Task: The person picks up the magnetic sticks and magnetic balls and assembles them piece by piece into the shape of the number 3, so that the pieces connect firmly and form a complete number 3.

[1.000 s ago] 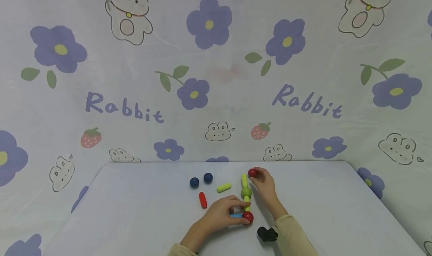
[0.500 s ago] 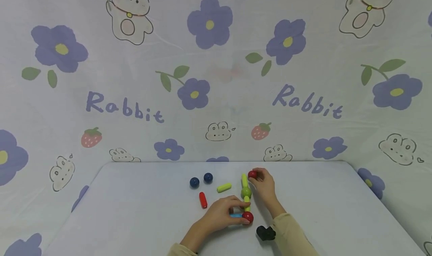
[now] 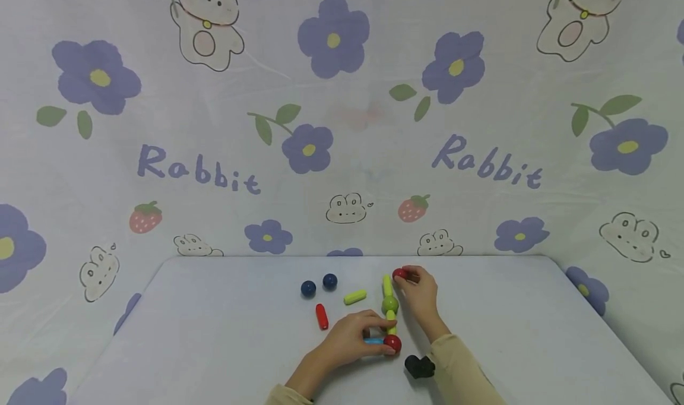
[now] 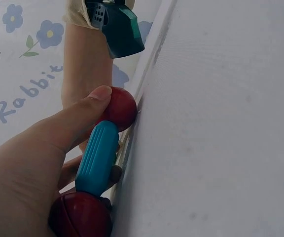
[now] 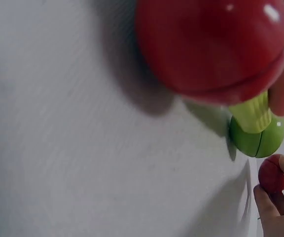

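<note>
My left hand (image 3: 347,337) holds the near red ball (image 3: 392,344), thumb on it. A blue rod (image 4: 97,158) joins that ball to another red ball (image 4: 80,215) in the left wrist view, hidden under the hand in the head view. From the near ball a yellow-green rod (image 3: 391,326) runs away to a green ball (image 3: 390,304), and a second yellow-green rod (image 3: 387,284) continues beyond it. At that far end my right hand (image 3: 420,292) pinches a red ball (image 5: 211,44). Whether ball and rod are joined, I cannot tell.
Left of the assembly lie a loose yellow-green rod (image 3: 355,297), a red rod (image 3: 321,316) and two dark blue balls (image 3: 308,289). A black device (image 3: 419,367) sits by the right sleeve. The white table (image 3: 214,334) meets a patterned cloth (image 3: 374,155) behind.
The right hand has shifted very slightly with its red ball, and the right forearm has edged left. The left hand and the assembly have stayed in place.
</note>
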`<state>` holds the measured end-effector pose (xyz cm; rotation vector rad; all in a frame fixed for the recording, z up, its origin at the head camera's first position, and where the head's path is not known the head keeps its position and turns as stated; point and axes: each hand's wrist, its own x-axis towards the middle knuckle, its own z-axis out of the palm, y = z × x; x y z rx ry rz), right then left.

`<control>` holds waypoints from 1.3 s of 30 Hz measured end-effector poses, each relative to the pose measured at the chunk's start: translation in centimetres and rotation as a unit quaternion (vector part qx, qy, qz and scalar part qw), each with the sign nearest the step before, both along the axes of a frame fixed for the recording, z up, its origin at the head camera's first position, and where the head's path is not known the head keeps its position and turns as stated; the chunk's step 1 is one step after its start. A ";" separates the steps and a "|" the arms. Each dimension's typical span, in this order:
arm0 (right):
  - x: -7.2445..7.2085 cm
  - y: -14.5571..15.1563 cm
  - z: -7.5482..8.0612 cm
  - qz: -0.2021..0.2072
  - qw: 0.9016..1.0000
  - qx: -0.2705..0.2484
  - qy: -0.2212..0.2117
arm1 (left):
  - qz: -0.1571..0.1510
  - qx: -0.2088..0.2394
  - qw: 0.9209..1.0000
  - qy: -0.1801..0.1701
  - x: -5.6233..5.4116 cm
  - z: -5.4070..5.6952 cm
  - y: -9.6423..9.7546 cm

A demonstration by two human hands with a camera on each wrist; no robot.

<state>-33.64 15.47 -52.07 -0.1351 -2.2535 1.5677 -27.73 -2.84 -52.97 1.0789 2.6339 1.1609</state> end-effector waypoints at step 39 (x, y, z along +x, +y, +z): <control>-1.4 -2.5 1.5 0.005 0.994 -0.096 -0.058 | -0.009 0.002 1.000 0.008 -0.1 -0.1 -0.2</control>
